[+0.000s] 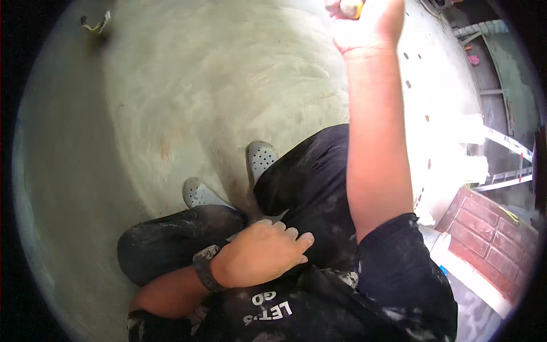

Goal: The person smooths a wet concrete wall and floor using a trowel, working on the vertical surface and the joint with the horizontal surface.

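My left hand [262, 253], with a dark watch on its wrist, lies across my lap, its fingers bent. Under it is a thin grey flat piece [280, 216], like a scraper blade, with thin corners showing past the knuckles and beside the wrist. The palm side and most of that piece are hidden. High up, at the top edge of the view, my right hand [370, 23] is closed around a thing with a yellow part [356, 7]. The rest of that thing is out of view, so its kind does not show.
A pale, smeared plaster-like surface [228, 74] spreads ahead, with a wire end [97, 25] at its upper left. My grey clogs [262, 159] are below my bent knees. On the right are a reddish-brown panelled board [484, 233], a white bucket [441, 245] and a metal ladder [507, 182].
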Demonstrator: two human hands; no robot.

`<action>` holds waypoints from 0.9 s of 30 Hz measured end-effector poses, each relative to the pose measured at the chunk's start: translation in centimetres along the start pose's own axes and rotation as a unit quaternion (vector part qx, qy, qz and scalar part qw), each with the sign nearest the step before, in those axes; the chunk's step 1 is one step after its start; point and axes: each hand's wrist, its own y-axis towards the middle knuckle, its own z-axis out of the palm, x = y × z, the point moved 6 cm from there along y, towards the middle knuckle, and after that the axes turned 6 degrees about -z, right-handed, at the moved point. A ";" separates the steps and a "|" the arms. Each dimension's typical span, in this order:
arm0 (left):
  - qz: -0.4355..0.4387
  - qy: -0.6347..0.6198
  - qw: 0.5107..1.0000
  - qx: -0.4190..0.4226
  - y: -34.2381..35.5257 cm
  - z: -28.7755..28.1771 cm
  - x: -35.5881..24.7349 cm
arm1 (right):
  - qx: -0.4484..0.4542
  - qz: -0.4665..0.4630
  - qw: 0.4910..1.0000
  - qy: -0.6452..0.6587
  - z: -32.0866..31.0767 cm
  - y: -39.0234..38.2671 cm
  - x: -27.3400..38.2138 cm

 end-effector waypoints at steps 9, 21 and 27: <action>-0.014 0.029 0.999 -0.022 1.7 -0.8 1.0 | -0.012 0.240 0.958 0.159 4.9 -3.1 -11.4; -0.115 0.029 0.993 -0.012 4.9 0.3 -0.5 | 0.065 0.294 0.952 -0.051 7.8 -12.5 -15.8; -0.110 0.022 0.993 -0.027 1.7 -1.6 1.2 | 0.113 0.358 0.923 0.083 10.7 -14.1 -11.2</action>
